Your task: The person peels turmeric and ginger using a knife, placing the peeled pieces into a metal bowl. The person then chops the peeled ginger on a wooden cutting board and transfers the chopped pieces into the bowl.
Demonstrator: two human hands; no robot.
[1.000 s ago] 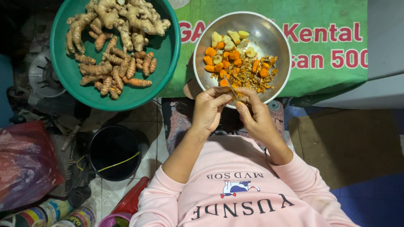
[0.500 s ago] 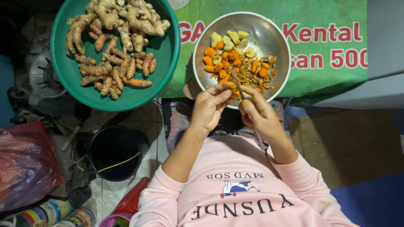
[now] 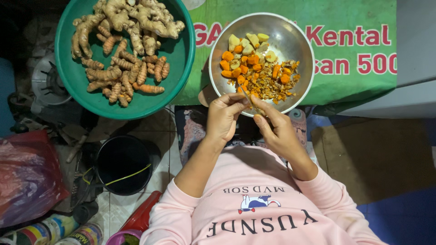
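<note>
My left hand (image 3: 223,119) and my right hand (image 3: 278,131) meet at the near rim of a steel bowl (image 3: 307,50). A thin knife blade (image 3: 247,96) sticks out between them over the bowl; my right hand seems to grip it. My left fingers pinch a small root piece, mostly hidden. The bowl holds cut orange turmeric pieces (image 3: 240,68), pale slices (image 3: 247,40) and peel scraps (image 3: 272,86). A green basin (image 3: 181,59) to the left is full of whole turmeric (image 3: 122,77) and ginger roots (image 3: 136,18).
Bowl and basin rest on a green printed banner (image 3: 354,68). On the tiled floor to the left are a black bucket (image 3: 125,165), a red plastic bag (image 3: 27,181), a burner (image 3: 47,81) and some cans (image 3: 54,229). A brown mat (image 3: 377,154) lies to the right.
Both hands stay at the bowl's near rim with only small finger movements; the blade has shifted slightly between them. Bowl and basin have not moved.
</note>
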